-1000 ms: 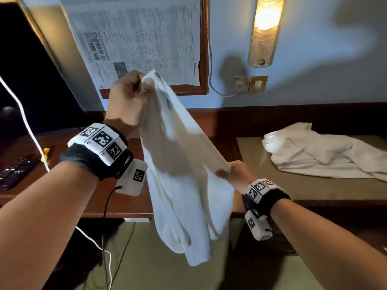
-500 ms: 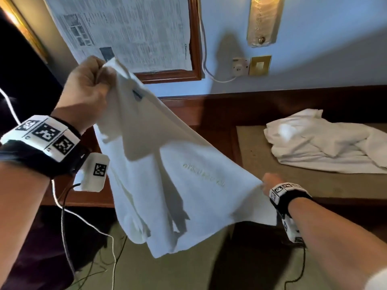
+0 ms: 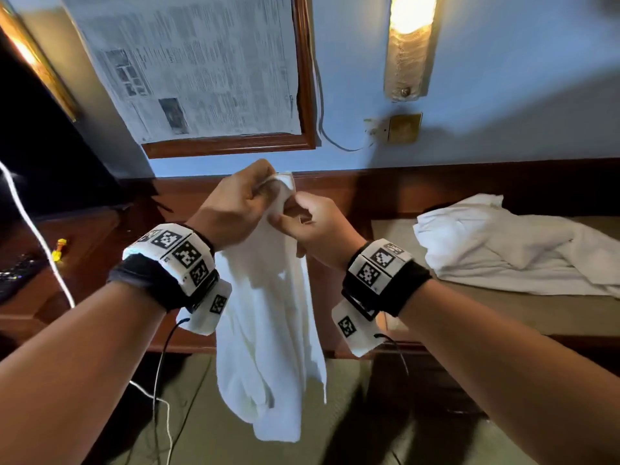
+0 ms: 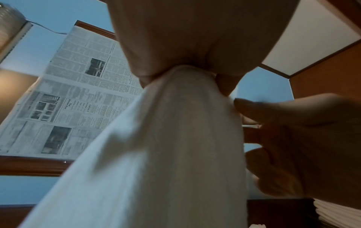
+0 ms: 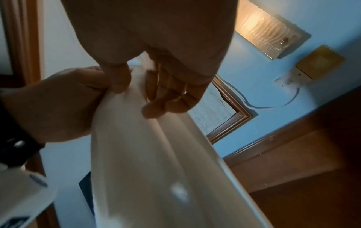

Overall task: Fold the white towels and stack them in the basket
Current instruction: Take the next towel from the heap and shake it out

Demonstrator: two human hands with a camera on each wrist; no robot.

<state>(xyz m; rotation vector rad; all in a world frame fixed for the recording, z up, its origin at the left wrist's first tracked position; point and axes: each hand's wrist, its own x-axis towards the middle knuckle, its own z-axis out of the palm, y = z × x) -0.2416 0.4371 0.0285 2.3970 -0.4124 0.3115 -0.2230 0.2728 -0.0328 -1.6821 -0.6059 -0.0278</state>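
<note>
Where its top corners are gathered into one bunch, the white towel hangs in soft limp folds in front of the wooden desk's front edge, its terry nap plain in the head view. The left hand has its fingers curled tight round that bunch; the right hand meets it there, pinching the cloth between thumb and fingers. A second heap of white towels lies crumpled toward the back edge of a matt olive bench top, well apart from the hands. Only the left wrist view shows the towel's neck squeezed out of the fist; only the right wrist view shows the right thumb pressing the fold. A newspaper covers a wood-framed panel, beside a ribbed glass wall lamp.
</note>
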